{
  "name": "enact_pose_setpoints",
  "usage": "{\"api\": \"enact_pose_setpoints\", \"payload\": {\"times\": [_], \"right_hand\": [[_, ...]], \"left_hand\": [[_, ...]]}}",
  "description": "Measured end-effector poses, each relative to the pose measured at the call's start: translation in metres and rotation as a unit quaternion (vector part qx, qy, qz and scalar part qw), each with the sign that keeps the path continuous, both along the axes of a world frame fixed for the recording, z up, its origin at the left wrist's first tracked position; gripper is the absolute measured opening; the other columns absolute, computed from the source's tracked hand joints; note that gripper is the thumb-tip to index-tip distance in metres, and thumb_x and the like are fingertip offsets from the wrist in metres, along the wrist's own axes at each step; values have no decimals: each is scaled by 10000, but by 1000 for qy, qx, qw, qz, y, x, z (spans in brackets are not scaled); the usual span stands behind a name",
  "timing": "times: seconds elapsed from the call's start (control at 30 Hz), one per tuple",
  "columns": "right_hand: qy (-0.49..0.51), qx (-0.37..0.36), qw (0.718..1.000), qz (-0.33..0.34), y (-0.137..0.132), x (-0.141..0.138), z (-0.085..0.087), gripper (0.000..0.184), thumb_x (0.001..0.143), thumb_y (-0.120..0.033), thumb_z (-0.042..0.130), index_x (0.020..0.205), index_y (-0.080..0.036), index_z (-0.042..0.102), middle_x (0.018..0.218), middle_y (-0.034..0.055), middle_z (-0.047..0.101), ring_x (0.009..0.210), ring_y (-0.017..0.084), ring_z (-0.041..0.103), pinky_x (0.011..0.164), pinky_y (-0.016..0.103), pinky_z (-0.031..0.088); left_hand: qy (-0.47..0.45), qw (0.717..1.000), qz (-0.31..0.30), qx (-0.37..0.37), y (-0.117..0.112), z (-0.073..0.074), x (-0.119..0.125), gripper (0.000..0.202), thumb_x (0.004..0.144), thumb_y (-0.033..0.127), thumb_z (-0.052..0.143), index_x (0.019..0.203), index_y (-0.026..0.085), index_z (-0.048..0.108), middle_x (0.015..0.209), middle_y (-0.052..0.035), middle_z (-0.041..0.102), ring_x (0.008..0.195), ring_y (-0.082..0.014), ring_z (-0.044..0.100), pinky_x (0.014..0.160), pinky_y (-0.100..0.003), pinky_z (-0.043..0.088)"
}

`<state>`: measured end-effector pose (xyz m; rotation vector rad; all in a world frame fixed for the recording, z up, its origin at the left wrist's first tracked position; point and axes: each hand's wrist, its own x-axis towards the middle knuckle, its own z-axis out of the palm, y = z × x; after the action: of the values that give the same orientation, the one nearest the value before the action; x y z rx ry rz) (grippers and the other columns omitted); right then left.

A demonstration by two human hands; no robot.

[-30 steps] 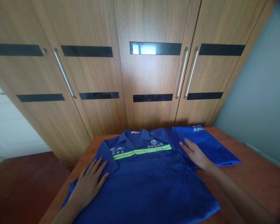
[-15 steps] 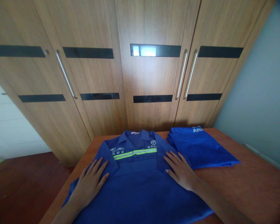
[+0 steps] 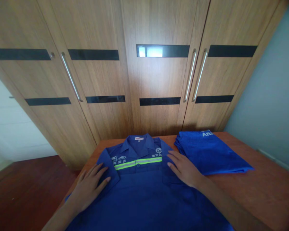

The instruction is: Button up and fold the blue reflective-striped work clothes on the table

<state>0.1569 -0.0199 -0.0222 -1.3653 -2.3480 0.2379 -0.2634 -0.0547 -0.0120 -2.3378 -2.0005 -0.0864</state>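
Observation:
A blue work shirt with a yellow-green reflective band across the chest lies flat, collar away from me, on a brown wooden table. My left hand lies flat on the shirt's left shoulder, fingers stretched out. My right hand rests flat on the shirt's right side, which is folded inward, fingers spread. Neither hand holds anything. A second blue garment, folded, lies on the table just right of my right hand.
A wooden wardrobe with long metal handles and black strips stands right behind the table. A grey wall is to the right. Dark red floor shows to the left of the table.
My right hand has slid left from the shirt's outer right edge to near the chest, folding the right side inward. My left hand has barely moved. The view shifted slightly.

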Motion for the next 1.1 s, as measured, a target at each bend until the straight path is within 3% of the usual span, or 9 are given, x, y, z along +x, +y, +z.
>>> {"api": "enact_pose_setpoints", "payload": {"times": [0.13,0.23,0.37,0.5,0.67,0.8,0.97,1.1], "right_hand": [[-27,-5,999,36,45,-15,-12,517,940,-376,383,1368,-95,452,1466,152,380,1370,256,311,1135,423,256],[-59,-24,998,-3,63,-21,-28,557,932,-421,392,1374,-87,443,1481,164,347,1378,284,289,1131,457,237],[-80,-24,996,-30,69,-20,-39,597,948,-471,323,1409,-99,392,1502,148,313,1394,277,247,1130,446,210],[-93,-27,995,-36,69,-20,-35,584,943,-496,319,1399,-142,412,1487,141,347,1377,276,280,1118,481,187],[-84,17,995,-44,74,-33,-18,500,951,-436,319,1292,-141,536,1380,166,485,1304,285,392,1103,499,196],[-74,28,996,29,92,-58,-8,534,943,-394,344,1365,-83,445,1470,180,359,1360,268,314,1109,410,249],[-81,-46,994,59,118,-86,-16,606,926,-466,370,1420,-116,371,1518,145,279,1397,306,228,1116,485,211],[-60,-60,995,46,125,-86,-29,611,923,-505,358,1422,-152,371,1500,139,322,1385,315,257,1097,539,221]], "left_hand": [[19,999,-10,41,39,4,24,573,904,526,354,1376,216,456,1497,-119,353,1385,-301,287,1104,-530,232],[26,999,-3,33,60,-8,32,585,904,525,357,1397,217,425,1509,-125,325,1395,-322,253,1101,-540,218],[15,1000,0,10,67,-25,28,601,913,537,315,1417,218,390,1508,-128,323,1386,-329,271,1097,-554,206],[0,1000,1,1,66,-24,26,620,901,562,327,1413,220,397,1509,-129,324,1382,-333,280,1093,-557,206],[-21,999,-26,34,77,-5,46,616,896,569,340,1398,220,417,1513,-125,320,1389,-329,260,1094,-560,202],[-36,994,-96,47,101,2,73,585,921,530,304,1408,217,389,1543,-95,259,1412,-300,199,1112,-524,179],[-46,996,-71,9,132,-15,88,591,914,546,301,1378,205,430,1534,-118,274,1403,-335,205,1085,-557,198],[-51,997,-56,2,136,-28,82,613,913,555,281,1376,185,436,1526,-126,291,1374,-371,260,1065,-577,225]]}}
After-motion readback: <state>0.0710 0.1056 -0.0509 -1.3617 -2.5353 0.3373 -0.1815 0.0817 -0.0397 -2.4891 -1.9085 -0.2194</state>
